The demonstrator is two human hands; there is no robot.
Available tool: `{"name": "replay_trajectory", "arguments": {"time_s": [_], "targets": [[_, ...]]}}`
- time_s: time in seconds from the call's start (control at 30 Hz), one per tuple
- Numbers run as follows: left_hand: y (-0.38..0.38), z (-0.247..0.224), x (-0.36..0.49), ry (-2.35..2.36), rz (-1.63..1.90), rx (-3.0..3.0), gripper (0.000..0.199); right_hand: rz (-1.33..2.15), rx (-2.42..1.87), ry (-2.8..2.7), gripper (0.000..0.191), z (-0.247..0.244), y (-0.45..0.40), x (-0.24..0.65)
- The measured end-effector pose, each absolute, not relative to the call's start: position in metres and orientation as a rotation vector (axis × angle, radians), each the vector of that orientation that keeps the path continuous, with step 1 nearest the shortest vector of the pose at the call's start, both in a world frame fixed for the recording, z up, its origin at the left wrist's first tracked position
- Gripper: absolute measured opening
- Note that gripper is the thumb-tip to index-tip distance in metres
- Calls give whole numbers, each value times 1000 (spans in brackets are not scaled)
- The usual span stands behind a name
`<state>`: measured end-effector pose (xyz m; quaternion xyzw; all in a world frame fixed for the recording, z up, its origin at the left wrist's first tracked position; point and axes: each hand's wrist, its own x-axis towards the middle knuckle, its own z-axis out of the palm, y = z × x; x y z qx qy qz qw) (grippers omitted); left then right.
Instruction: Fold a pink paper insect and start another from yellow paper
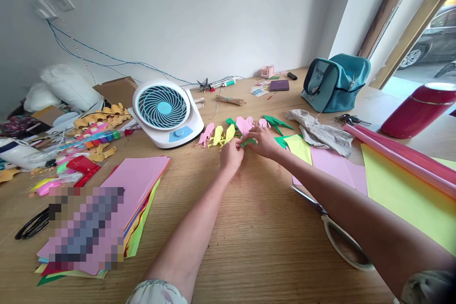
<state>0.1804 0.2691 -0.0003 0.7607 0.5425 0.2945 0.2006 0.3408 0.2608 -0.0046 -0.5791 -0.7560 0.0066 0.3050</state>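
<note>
Both my hands reach to the middle of the table. Between them is a small green folded paper piece (249,142), partly covered by fingers. My left hand (231,156) pinches its near left side. My right hand (264,142) has its fingers closed on it from above and the right. Close by stand folded paper figures: a pink one (205,135), a yellow one (216,137), another yellow one (230,133) and a larger pink one (244,125). A dark green one (277,122) lies just behind my right hand.
A white fan (165,109) stands left of the figures. Coloured paper (137,175) is stacked at left. Scissors (342,237) lie under my right forearm, near yellow sheets (402,199), a grey cloth (320,130) and a red bottle (416,110). A teal bag (337,83) sits behind.
</note>
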Motion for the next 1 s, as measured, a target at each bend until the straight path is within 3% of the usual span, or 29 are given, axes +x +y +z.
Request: {"name": "replay_trajectory", "arguments": {"time_s": [0.8, 1.0], "targets": [[265, 0, 172, 1400, 829, 2749, 26, 34, -1490, -2143, 20, -14, 273, 324], [273, -8, 169, 1356, 994, 2672, 22, 69, -1403, -2163, 19, -17, 277, 331]]}}
